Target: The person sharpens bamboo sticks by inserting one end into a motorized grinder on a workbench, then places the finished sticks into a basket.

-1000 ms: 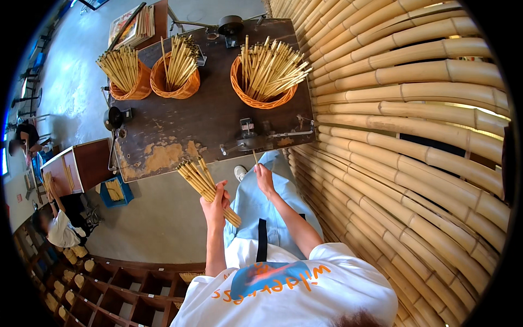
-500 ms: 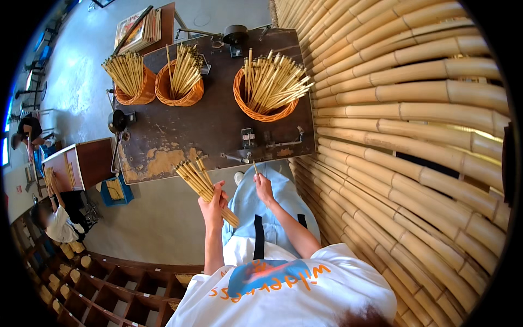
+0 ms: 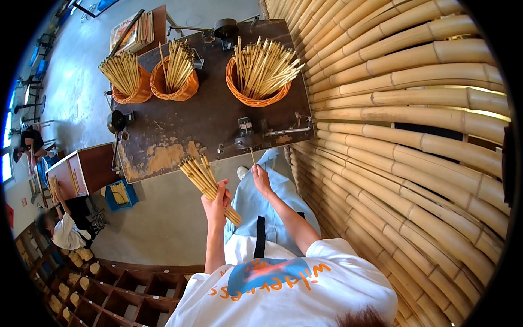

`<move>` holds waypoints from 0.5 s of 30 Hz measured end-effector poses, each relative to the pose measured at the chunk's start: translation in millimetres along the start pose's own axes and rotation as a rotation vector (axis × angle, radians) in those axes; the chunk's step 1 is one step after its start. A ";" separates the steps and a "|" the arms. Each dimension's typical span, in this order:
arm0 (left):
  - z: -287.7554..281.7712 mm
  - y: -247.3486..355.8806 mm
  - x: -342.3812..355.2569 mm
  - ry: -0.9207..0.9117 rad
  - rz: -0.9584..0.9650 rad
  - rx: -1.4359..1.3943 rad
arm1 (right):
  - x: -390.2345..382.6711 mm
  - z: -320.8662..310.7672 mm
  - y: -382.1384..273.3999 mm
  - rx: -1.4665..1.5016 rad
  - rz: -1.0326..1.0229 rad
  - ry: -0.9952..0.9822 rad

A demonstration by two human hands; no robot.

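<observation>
My left hand is wrapped round a bundle of thin bamboo sticks, held at a slant in front of my lap. Between the fingers of my right hand is a single bamboo stick, pointing away from me. The tip of that stick is at the near edge of the dark table, by a small clamped metal device. Whether the tip touches the device I cannot tell.
Three wicker baskets, one at the right and two at the left, hold many bamboo sticks. A bamboo-pole wall rises to my right. A blue crate and a seated person are at the left, above wooden shelving.
The table and baskets sit slightly higher in the view. My right hand has moved a little forward with its stick, and a dark round part now shows on the device. My left hand keeps the bundle.
</observation>
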State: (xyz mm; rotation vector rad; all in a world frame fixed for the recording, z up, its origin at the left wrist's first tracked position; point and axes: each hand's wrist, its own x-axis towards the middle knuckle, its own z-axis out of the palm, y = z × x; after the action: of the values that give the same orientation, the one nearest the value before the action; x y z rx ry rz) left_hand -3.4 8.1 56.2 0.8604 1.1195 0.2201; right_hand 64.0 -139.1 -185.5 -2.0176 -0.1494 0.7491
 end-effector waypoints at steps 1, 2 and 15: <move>-1.4 -1.2 -1.7 0.004 -0.003 0.004 | -9.9 0.3 1.5 -0.006 0.032 -0.003; -2.6 -2.1 -3.3 0.007 -0.005 0.008 | -26.0 0.1 3.2 -0.011 0.064 -0.004; -16.5 4.8 -18.5 -0.055 0.030 0.010 | 39.9 -134.4 -254.8 0.048 -0.538 0.441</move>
State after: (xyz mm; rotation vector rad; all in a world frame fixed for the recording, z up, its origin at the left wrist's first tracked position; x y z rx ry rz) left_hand -24.7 9.1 69.7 0.8877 1.0583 0.2144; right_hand 219.8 -84.1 53.9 -1.9196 -0.3903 -0.0320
